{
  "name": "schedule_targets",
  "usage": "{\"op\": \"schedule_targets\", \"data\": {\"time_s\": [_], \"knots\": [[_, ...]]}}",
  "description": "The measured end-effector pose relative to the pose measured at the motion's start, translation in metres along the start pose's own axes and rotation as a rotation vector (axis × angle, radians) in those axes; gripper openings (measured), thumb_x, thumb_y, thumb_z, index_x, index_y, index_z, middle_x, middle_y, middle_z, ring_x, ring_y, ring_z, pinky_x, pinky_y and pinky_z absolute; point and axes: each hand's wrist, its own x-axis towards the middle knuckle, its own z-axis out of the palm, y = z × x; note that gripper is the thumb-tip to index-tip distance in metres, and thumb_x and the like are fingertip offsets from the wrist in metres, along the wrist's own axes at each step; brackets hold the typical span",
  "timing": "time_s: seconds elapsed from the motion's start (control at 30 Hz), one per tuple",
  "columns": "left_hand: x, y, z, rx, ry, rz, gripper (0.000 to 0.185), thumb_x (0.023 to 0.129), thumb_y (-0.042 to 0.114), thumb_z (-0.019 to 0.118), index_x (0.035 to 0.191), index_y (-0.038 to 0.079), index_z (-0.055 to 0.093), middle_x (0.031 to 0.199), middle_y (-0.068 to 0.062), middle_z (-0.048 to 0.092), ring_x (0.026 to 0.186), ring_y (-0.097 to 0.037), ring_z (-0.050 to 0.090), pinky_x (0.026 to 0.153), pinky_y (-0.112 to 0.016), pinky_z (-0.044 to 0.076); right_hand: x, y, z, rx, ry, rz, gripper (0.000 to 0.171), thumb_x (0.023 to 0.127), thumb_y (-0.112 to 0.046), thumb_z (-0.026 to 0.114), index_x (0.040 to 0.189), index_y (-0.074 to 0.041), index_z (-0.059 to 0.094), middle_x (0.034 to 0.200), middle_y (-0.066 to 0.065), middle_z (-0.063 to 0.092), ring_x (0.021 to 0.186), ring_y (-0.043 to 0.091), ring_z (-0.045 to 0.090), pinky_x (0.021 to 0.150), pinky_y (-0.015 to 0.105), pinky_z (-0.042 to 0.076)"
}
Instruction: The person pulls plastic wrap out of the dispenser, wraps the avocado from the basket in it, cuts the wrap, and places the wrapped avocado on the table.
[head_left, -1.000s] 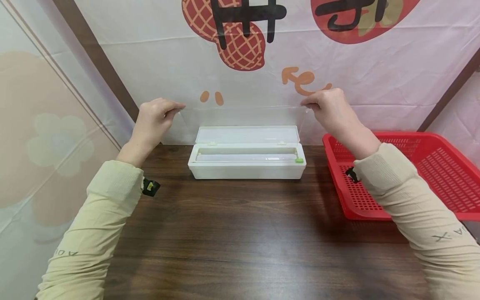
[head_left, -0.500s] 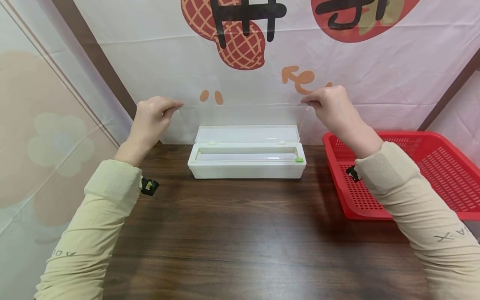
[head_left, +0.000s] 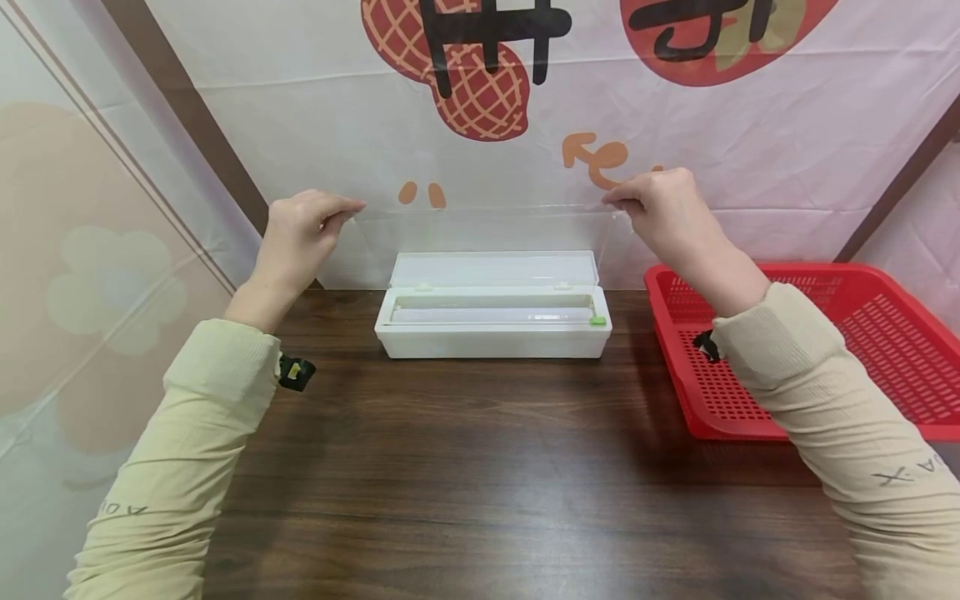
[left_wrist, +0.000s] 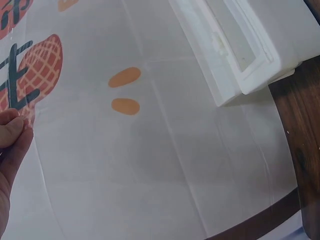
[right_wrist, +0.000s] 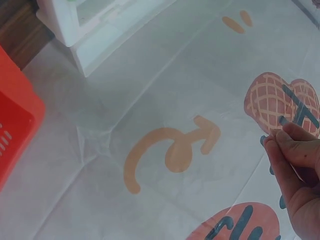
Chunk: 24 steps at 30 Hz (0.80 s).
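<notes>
A white cling film dispenser box (head_left: 495, 343) sits at the back of the table, its lid (head_left: 495, 268) raised against the backdrop. Inside lies a roll (head_left: 487, 315), and a green slider (head_left: 597, 321) is at the right end of the front rail. Clear cling film (head_left: 487, 229) stretches up from the box, faint against the backdrop. My left hand (head_left: 303, 229) pinches its upper left corner between thumb and fingertips. On the other side my right hand (head_left: 667, 208) pinches the upper right corner. Both wrist views show thumb and fingers pressed together at the film's edge.
A red plastic basket (head_left: 795, 430) with perforated sides stands on the right of the dark wooden table (head_left: 480, 467), under my right forearm. Behind the box hangs a printed cloth backdrop (head_left: 315, 108), with another cloth panel along the left.
Both hands have risen slightly and drawn a little farther apart, keeping their pinch on the cling film. Box and basket stay in place.
</notes>
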Motion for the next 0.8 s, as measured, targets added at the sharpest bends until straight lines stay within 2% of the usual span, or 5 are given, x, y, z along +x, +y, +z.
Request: {"op": "schedule_targets", "data": {"time_s": [0.37,0.8], "knots": [[0.002,0.001,-0.003,0.009,0.021,0.009,0.011,0.081,-0.008,0.062,0.085,-0.003,0.072,0.081,-0.016,0.069,0.074,-0.03,0.064,0.066,-0.038,0.05,0.002,-0.004,-0.005,0.003,-0.02,0.003,0.015,0.082,0.007,0.061,0.092,0.003,0.071,0.086,0.019,0.068,0.077,0.031,0.065,0.07,0.041,0.053],[0.003,0.001,-0.007,0.015,0.015,0.027,0.01,0.081,-0.006,0.063,0.085,-0.005,0.071,0.08,-0.017,0.069,0.072,-0.029,0.064,0.063,-0.035,0.049,0.006,-0.007,-0.012,-0.007,-0.045,-0.027,0.016,0.083,0.008,0.059,0.093,0.004,0.07,0.088,0.02,0.068,0.08,0.031,0.064,0.073,0.041,0.052]]}}
